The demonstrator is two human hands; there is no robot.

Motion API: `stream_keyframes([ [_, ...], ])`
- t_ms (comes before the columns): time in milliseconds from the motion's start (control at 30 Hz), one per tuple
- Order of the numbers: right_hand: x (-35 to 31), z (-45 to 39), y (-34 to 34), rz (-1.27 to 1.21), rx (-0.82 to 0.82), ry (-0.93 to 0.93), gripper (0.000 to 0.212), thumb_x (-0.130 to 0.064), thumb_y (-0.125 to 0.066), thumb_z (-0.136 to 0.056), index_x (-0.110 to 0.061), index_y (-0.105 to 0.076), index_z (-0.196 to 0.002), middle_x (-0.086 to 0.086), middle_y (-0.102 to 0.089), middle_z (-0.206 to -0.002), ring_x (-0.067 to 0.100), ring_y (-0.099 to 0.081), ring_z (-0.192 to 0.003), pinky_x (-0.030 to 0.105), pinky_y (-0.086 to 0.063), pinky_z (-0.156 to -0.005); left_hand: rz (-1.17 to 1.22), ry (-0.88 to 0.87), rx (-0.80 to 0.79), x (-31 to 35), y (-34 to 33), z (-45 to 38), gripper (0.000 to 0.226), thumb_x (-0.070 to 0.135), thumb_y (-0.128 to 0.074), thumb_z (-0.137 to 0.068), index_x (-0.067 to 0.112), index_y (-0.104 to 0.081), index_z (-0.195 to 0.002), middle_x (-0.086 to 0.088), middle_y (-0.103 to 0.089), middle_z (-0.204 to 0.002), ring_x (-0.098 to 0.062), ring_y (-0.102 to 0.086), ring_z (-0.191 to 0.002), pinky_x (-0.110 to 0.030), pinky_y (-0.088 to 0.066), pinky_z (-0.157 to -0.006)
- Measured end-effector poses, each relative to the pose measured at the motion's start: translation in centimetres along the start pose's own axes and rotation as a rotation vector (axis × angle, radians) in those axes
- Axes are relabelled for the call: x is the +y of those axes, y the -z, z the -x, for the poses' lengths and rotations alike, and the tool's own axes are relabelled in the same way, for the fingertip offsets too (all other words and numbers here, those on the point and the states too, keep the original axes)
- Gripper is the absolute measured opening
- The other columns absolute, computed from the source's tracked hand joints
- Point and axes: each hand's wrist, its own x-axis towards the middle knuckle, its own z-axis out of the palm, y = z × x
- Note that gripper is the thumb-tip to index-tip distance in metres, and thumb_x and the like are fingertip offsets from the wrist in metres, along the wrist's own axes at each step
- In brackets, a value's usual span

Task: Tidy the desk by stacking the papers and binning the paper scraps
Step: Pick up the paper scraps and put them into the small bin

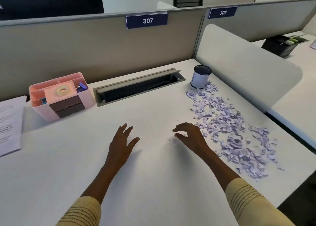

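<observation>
A smooth white table point(153, 174) is seen, bounded at 12 o'clock by a beige fabric partition point(85, 46) carrying blue plates point(146, 21) on which "307" and "308" can be read. A long drift of small, crumpled, pale lilac paper scraps point(230, 128) is spread from 1 o'clock down to 4 o'clock, touching the foot of a small cylindrical white bin point(200, 77) with a dark perforated top, which stands upright at 1 o'clock. At 9 o'clock a flat stack of printed white papers point(10, 124) is cut by the frame edge; its print is too blurred to be read. Just beside it a boxy pink plastic desk organiser point(61, 95) is placed, holding a clear tape roll point(61, 90) and blue clips point(82, 86). A recessed rectangular cable tray point(138, 86) with its metal flap raised is set at 12 o'clock.

The left hand point(122, 143) is laid palm-down with fingers straight and spread, its grip apart and nothing held. The right hand point(189, 136) is arched over the table at the near edge of the scraps, fingers curled toward the thumb; a few white bits lie beneath the fingertips, but whether any is pinched cannot be told. Cream ribbed sleeves point(244, 196) with dark stitched lines cover both forearms.
</observation>
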Motion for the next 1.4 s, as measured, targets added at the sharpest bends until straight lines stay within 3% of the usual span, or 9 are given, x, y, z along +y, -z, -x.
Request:
stream_keyframes([
  [167, 5.3, -4.8, 5.1, -0.037, 0.107, -0.054, 0.016, -0.002, -0.067, -0.082, -0.012, -0.075, -0.092, 0.005, -0.071, -0.100, 0.018, -0.064, -0.088, 0.030, -0.049, -0.086, -0.040, 0.010, -0.029, 1.5, -4.7, -3.3, 0.054, 0.038, -0.048, -0.096, 0.022, -0.036, -0.146, 0.001, -0.025, -0.157, -0.017, -0.015, -0.147, -0.036, -0.016, -0.116],
  [500, 11.0, -16.3, 9.6, 0.051, 0.134, -0.103, 0.024, 0.001, -0.056, -0.088, -0.008, -0.070, -0.105, 0.013, -0.066, -0.118, 0.030, -0.060, -0.110, 0.038, -0.044, -0.099, -0.318, -0.082, -0.001, 3.3, -8.8, -10.0, 0.055, 0.047, -0.040, -0.090, 0.017, -0.053, -0.135, -0.010, -0.049, -0.142, -0.032, -0.039, -0.135, -0.050, -0.030, -0.106],
  [633, 12.5, -19.9, 9.6, 0.245, -0.006, -0.061, 0.043, 0.006, -0.050, -0.090, -0.012, -0.057, -0.128, 0.011, -0.052, -0.137, 0.031, -0.052, -0.120, 0.031, -0.039, -0.099, -0.344, -0.133, -0.024, 3.5, -10.2, -12.4, 0.068, 0.058, -0.027, -0.089, 0.015, -0.051, -0.137, -0.012, -0.043, -0.146, -0.034, -0.034, -0.138, -0.049, -0.027, -0.111],
  [800, 14.1, -22.0, 9.1, 0.551, -0.358, 0.070, 0.073, 0.009, -0.063, -0.079, -0.022, -0.041, -0.142, 0.007, -0.031, -0.153, 0.033, -0.034, -0.137, 0.040, -0.035, -0.108, -0.315, -0.131, 0.023, 4.1, -11.6, -14.2, 0.069, 0.063, -0.024, -0.091, 0.020, -0.045, -0.141, -0.008, -0.034, -0.152, -0.028, -0.024, -0.144, -0.046, -0.016, -0.117],
  [967, 14.7, -22.5, 8.4, 0.499, -0.216, 0.017, 0.035, -0.002, -0.068, -0.081, -0.011, -0.067, -0.115, 0.015, -0.059, -0.120, 0.034, -0.056, -0.107, 0.032, -0.047, -0.090, -0.359, -0.134, 0.069, 4.1, -11.9, -14.1, 0.064, 0.059, -0.028, -0.092, 0.020, -0.049, -0.138, -0.008, -0.039, -0.149, -0.028, -0.028, -0.141, -0.044, -0.018, -0.116],
  [1200, 13.8, -21.9, 10.2, 0.284, -0.117, -0.080, 0.013, -0.006, -0.069, -0.081, -0.006, -0.075, -0.093, 0.014, -0.071, -0.097, 0.018, -0.059, -0.078, 0.011, -0.037, -0.069, -0.345, -0.125, 0.082, 4.1, -11.9, -14.0, 0.064, 0.060, -0.028, -0.092, 0.022, -0.048, -0.139, -0.006, -0.038, -0.150, -0.025, -0.026, -0.143, -0.042, -0.016, -0.117],
  [1267, 13.1, -22.1, 11.7, 0.217, -0.077, -0.038, 0.010, -0.006, -0.074, -0.076, -0.007, -0.076, -0.086, 0.006, -0.073, -0.080, 0.006, -0.052, -0.058, 0.000, -0.032, -0.057, -0.347, -0.123, 0.085, 4.1, -11.9, -14.0, 0.064, 0.060, -0.028, -0.091, 0.022, -0.048, -0.139, -0.005, -0.038, -0.150, -0.024, -0.026, -0.143, -0.040, -0.014, -0.118],
  [1333, 12.1, -22.8, 13.5, 0.132, -0.011, -0.008, 0.009, -0.007, -0.077, -0.072, -0.008, -0.077, -0.081, -0.016, -0.063, -0.055, 0.001, -0.049, -0.048, 0.003, -0.033, -0.051, -0.346, -0.122, 0.094, 4.1, -12.0, -14.0, 0.064, 0.059, -0.028, -0.091, 0.022, -0.049, -0.138, -0.005, -0.038, -0.150, -0.024, -0.027, -0.143, -0.039, -0.014, -0.117],
  [1400, 11.2, -24.2, 15.2, 0.060, 0.071, 0.001, 0.011, -0.008, -0.078, -0.071, -0.011, -0.076, -0.081, -0.018, -0.055, -0.046, -0.001, -0.047, -0.044, 0.005, -0.032, -0.049, -0.349, -0.123, 0.099, 4.1, -12.0, -14.0, 0.063, 0.059, -0.029, -0.091, 0.022, -0.050, -0.138, -0.004, -0.039, -0.150, -0.024, -0.028, -0.142, -0.040, -0.015, -0.117],
])
